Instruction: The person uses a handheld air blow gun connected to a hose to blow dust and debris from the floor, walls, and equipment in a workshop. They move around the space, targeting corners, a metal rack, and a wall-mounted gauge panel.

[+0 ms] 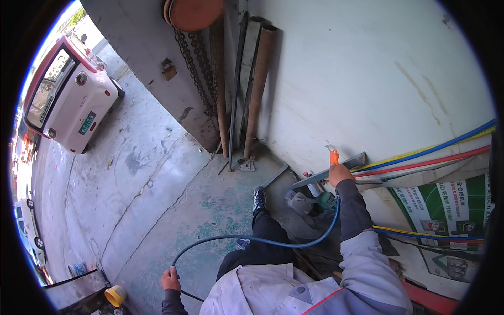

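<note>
My right hand (339, 175) is closed around an orange-handled air blow gun (334, 156), held in front of the white wall with its thin metal tip pointing away from me. A dark blue air hose (247, 239) hangs below that hand and sags in a long curve across my legs to the left. At the lower left, my left hand (169, 279) grips the hose, its fingers wrapped round it. Beyond the left hand the hose runs on toward my body.
A grey metal bar (310, 180) stands out by the wall, above a grey jug (301, 203) and a green-and-white bottle (326, 200). Blue, yellow and red hoses (420, 164) run along the right wall. Rusty pipes (259, 94) lean in the corner. A parked van (79, 100) stands left.
</note>
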Demonstrator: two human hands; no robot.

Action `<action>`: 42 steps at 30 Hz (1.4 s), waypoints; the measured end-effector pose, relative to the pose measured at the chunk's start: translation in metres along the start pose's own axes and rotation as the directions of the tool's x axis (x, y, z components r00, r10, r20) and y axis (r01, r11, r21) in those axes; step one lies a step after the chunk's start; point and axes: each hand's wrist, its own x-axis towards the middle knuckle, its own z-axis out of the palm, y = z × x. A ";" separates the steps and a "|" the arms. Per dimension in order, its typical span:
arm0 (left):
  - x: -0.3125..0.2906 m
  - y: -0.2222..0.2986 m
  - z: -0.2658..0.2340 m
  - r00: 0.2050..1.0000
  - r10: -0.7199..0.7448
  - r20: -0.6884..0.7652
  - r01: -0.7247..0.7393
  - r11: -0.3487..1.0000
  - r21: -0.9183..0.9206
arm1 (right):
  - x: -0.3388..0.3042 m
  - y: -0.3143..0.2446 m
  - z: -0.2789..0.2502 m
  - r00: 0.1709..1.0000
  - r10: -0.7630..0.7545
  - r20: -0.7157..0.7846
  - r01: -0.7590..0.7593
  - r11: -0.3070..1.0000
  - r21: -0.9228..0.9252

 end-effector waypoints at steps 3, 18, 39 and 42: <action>-0.002 0.003 0.007 0.999 0.023 0.048 -0.025 0.999 0.047 | -0.022 0.011 -0.005 0.995 0.072 0.068 -0.068 0.996 -0.063; -0.006 -0.006 0.012 0.990 0.109 0.092 -0.105 0.993 -0.049 | -0.087 0.112 0.025 0.858 0.044 0.511 -0.400 0.681 0.613; -0.010 0.019 -0.015 0.960 0.171 0.222 -0.195 0.977 0.087 | 0.019 0.237 0.272 0.845 0.247 0.475 -0.474 0.758 0.448; -0.012 0.008 -0.011 0.962 0.143 0.233 -0.162 0.985 0.065 | 0.019 0.246 0.285 0.869 0.264 0.417 -0.464 0.729 0.504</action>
